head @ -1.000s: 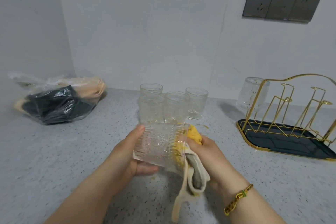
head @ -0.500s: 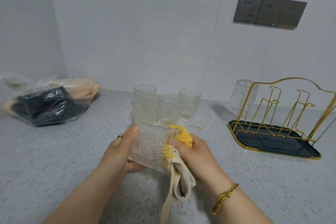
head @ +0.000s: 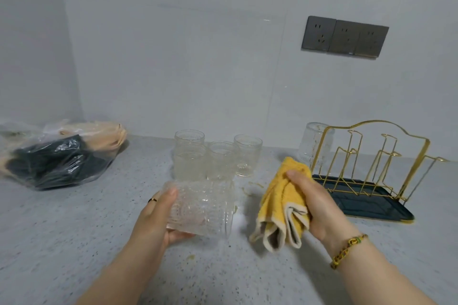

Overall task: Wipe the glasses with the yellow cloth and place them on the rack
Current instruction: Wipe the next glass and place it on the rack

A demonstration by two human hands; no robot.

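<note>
Low at the centre of my view, just above the worktop (head: 99, 230), the glass (head: 200, 208) lay on its side in the left hand (head: 158, 220). Its long axis ran across the picture, left to right. The base end sat in the hand and the mouth, as far as I could tell, faced right. The fingers (head: 171, 193) curled over the top of the wall and the thumb came round beneath, so the hand gripped the body near the base.

I judged the glass stiff, weighty and breakable. Its embossed, ribbed wall would give skin something to bite on, though it could slip if damp. I would take hold round that patterned wall, not at the thin rim, and keep it off the hard worktop.

Just to the right, apart from the glass, the yellow cloth (head: 285, 200) was bunched in the right hand (head: 314, 205). That hand's fingers were clenched round it, and pale-edged folds hung below the fist. Soft and limp, it would go wherever it was pushed.

Behind the held glass, four more glasses (head: 215, 156) stood upright in a tight cluster, mouths up. Farther right stood the gold wire rack (head: 366, 203) on its dark tray, with one upturned glass (head: 316, 143) on a prong at its back left. I judged the held glass would need turning mouth down to sit there likewise.

At the far left a plastic bag (head: 57, 158) lay by the wall, and sockets (head: 344, 37) sat high on the right.
</note>
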